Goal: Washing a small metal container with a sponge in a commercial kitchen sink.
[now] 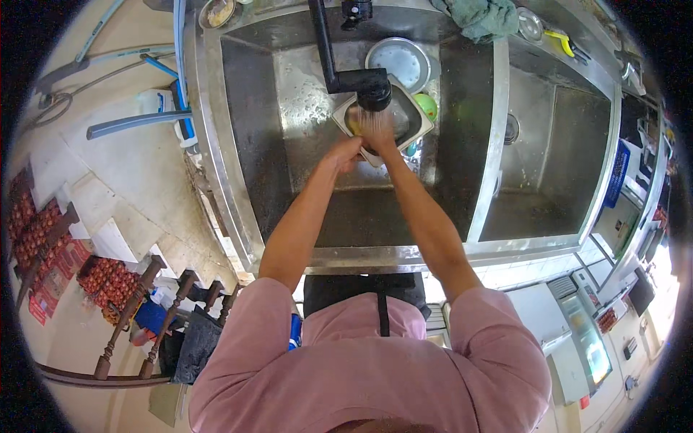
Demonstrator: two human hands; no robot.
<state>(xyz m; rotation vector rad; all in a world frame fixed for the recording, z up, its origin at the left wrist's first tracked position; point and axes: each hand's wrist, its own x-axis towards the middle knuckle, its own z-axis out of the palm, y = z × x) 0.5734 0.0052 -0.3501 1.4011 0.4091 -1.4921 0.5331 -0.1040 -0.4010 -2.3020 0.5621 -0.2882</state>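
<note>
A rectangular stainless steel pan (pixel 424 129) is held tilted over the left basin of a steel sink (pixel 308 135). My left hand (pixel 345 153) grips its near left rim. My right hand (pixel 380 132) reaches inside the pan, blurred under water spraying from a black faucet head (pixel 374 99). Something yellowish shows by the pan's left inner wall; I cannot tell what it is or whether my right fingers hold it. Behind the pan sits a round metal bowl (pixel 400 60) with cloudy liquid. A green rounded item (pixel 426 106) and a small teal item (pixel 412 148) are partly hidden by the pan.
The black faucet arm (pixel 324 46) hangs over the basin. A steel divider (pixel 491 135) separates the right basin (pixel 568 146). On the back ledge lie a green cloth (pixel 479 19), a yellow-handled tool (pixel 560 41) and, far left, a small bowl (pixel 217 13) of scraps.
</note>
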